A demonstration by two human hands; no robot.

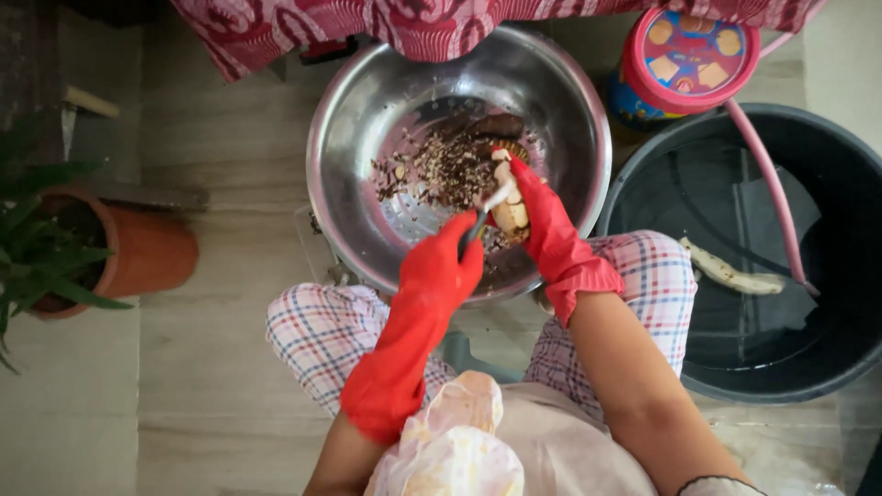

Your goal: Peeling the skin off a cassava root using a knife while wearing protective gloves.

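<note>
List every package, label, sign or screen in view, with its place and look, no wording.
Round tub: on the floor at upper right, beside the steel bowl and the dark bucket; pink rim, blue lid label with pictures of pale biscuits, blue and yellow side.
No signs or screens show.

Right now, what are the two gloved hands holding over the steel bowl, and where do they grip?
The left hand grips a small dark-handled tool by its handle. The right hand cups a pale, partly peeled root piece from its far side.
</note>
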